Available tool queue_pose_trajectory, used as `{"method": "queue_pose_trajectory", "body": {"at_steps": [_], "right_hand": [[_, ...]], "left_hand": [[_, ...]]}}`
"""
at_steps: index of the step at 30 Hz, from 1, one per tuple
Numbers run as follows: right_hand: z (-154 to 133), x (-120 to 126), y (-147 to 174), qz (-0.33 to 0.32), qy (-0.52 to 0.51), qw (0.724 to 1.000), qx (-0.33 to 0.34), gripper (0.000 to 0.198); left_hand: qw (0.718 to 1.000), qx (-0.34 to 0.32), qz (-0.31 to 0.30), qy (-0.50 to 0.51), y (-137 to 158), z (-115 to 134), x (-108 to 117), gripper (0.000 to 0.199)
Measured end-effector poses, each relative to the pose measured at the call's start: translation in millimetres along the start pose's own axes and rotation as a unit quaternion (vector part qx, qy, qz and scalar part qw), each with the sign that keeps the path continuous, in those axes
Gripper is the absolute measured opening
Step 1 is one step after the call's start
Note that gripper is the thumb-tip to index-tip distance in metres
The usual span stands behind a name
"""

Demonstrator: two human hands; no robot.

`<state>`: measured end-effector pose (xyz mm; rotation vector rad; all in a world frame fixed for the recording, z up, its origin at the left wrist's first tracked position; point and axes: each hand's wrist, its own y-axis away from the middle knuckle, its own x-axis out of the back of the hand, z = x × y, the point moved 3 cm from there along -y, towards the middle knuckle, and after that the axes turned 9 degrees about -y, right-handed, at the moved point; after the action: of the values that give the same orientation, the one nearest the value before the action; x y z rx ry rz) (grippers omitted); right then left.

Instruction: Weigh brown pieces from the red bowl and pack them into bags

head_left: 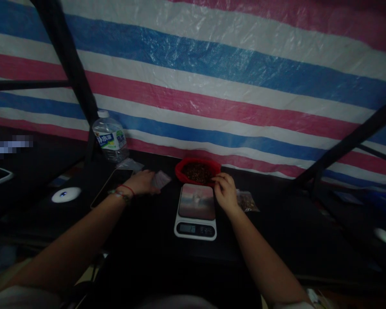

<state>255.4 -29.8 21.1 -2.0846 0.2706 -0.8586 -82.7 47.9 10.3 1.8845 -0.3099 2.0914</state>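
Observation:
My left hand (pixel 143 182) is closed at the near edge of what looks like a small clear plastic bag (pixel 161 180), slightly blurred, over the black table. My right hand (pixel 225 189) has its fingers pressed together at the right rim of a red bowl (pixel 179 171) full of small brown pieces; what those fingers hold, if anything, is hidden. Between the hands stands a white kitchen scale (pixel 196 210) with a shiny plate and a lit display. A filled clear bag (pixel 247 201) of brown pieces lies just right of my right wrist.
A large clear plastic bottle (pixel 110 137) stands at the back left. Near my left forearm are a phone (pixel 111 186) and a white oval object (pixel 66 195). A striped plastic sheet (pixel 212 86) hangs behind the table, with dark metal bars (pixel 67 60) on both sides.

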Motion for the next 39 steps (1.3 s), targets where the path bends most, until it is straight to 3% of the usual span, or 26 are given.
{"method": "queue_pose_trajectory", "body": {"at_steps": [5, 11, 15, 19, 22, 26, 34, 39], "right_hand": [[1.2, 1.4, -0.2, 0.008, -0.001, 1.0, -0.006, 0.022], [0.5, 3.7, -1.9, 0.026, -0.01, 0.999, -0.016, 0.022], [-14.0, 3.5, -13.8, 0.028, -0.085, 0.996, -0.018, 0.021], [-34.8, -6.9, -37.4, -0.066, -0.205, 0.976, -0.015, 0.02], [-43.7, -15.0, -58.6, -0.141, -0.248, 0.958, -0.02, 0.021], [-41.1, -20.7, -86.1, -0.176, -0.212, 0.959, -0.07, 0.023], [-38.2, -49.9, -113.1, -0.263, -0.187, 0.941, -0.099, 0.024], [-30.6, -61.5, -105.7, -0.226, -0.225, 0.931, -0.179, 0.019]], "left_hand": [[1.0, 0.008, -0.005, 0.022, 5.1, 2.8, 0.3, 0.068], [0.988, 0.017, 0.144, 0.051, 19.3, 5.9, 17.2, 0.071], [0.955, -0.054, 0.285, 0.062, 27.8, 31.3, 36.3, 0.074], [0.925, -0.17, 0.337, 0.051, 18.3, 74.7, 53.6, 0.074], [0.909, -0.219, 0.354, 0.033, 1.1, 102.6, 64.3, 0.073], [0.894, -0.237, 0.381, 0.018, -18.7, 119.0, 72.7, 0.071], [0.89, -0.213, 0.402, 0.018, -33.8, 109.3, 54.3, 0.067], [0.897, -0.218, 0.383, 0.032, -35.5, 100.9, 41.9, 0.086]]}}
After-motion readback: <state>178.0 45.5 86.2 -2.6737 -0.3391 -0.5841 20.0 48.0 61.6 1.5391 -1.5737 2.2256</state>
